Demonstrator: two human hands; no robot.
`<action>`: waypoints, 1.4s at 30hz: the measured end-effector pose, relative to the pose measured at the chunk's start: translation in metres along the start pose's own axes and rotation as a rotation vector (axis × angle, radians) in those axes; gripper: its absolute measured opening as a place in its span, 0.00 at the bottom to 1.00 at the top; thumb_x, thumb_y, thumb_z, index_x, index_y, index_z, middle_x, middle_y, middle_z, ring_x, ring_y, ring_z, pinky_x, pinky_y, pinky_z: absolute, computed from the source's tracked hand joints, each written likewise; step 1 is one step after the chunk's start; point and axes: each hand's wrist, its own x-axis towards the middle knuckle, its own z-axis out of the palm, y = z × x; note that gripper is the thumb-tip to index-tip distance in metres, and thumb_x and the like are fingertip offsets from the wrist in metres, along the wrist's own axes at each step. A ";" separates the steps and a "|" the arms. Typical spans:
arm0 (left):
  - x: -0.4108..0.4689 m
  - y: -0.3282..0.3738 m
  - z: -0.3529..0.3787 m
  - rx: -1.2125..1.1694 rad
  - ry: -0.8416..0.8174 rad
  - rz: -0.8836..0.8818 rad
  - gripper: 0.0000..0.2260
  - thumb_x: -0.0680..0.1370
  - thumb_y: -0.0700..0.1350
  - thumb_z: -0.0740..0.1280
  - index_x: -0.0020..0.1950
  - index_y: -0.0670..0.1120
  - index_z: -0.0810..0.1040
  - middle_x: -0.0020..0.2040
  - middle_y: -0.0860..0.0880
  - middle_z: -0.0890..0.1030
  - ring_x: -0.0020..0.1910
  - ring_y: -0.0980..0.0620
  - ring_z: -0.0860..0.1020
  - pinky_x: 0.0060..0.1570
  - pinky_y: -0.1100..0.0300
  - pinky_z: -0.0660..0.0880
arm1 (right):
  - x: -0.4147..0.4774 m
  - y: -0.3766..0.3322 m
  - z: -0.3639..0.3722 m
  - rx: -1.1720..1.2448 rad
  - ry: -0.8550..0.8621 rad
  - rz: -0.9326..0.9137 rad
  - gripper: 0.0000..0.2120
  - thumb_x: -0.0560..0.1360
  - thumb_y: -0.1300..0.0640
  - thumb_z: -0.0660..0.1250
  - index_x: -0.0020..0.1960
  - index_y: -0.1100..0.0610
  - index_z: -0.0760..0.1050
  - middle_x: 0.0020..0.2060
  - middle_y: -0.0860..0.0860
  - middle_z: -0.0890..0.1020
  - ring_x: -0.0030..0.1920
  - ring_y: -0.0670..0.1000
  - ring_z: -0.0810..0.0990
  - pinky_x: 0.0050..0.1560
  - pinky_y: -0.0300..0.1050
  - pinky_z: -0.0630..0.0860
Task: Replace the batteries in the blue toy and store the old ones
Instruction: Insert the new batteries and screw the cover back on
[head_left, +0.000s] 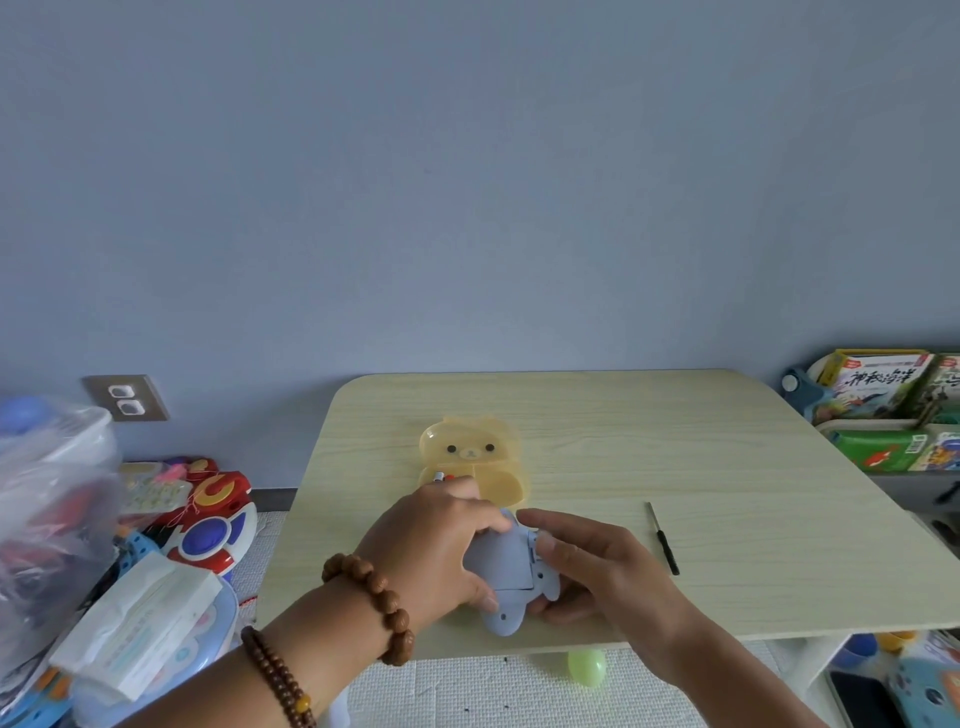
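The blue toy (506, 577) lies back side up near the front edge of the pale wooden table (675, 467). My left hand (441, 540) grips its left side, thumb at the lower edge and fingers over the top. My right hand (587, 566) holds its right side with the thumb pressing by the flat battery cover. Behind the toy sits a yellow translucent bear-shaped box (478, 457); a battery (441, 476) with a red end shows in its left compartment, just beyond my left fingers.
A small black screwdriver (662, 538) lies on the table to the right of my hands. Toys and a plastic bag crowd the floor at the left. A book rack (883, 405) stands at the right. A green ball (587, 667) is under the table's front edge.
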 end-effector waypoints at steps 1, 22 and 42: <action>0.000 0.000 0.000 0.009 -0.003 0.000 0.30 0.62 0.56 0.80 0.62 0.58 0.78 0.51 0.60 0.73 0.50 0.56 0.75 0.52 0.56 0.77 | 0.000 0.000 0.000 -0.002 0.003 -0.001 0.13 0.80 0.55 0.67 0.64 0.49 0.81 0.47 0.64 0.86 0.45 0.59 0.86 0.51 0.55 0.84; -0.003 -0.011 0.007 -0.074 0.009 0.101 0.31 0.66 0.61 0.74 0.68 0.58 0.74 0.66 0.67 0.70 0.66 0.65 0.66 0.67 0.65 0.66 | 0.005 0.003 0.005 -0.227 0.094 -0.039 0.16 0.82 0.62 0.64 0.57 0.44 0.84 0.32 0.53 0.83 0.31 0.54 0.77 0.32 0.46 0.78; -0.011 -0.021 0.007 -0.194 0.048 0.040 0.30 0.66 0.56 0.76 0.67 0.54 0.76 0.66 0.64 0.74 0.63 0.64 0.73 0.63 0.64 0.72 | -0.025 0.014 -0.031 -1.056 0.817 -0.103 0.11 0.72 0.58 0.76 0.38 0.45 0.77 0.41 0.46 0.83 0.40 0.53 0.78 0.41 0.50 0.76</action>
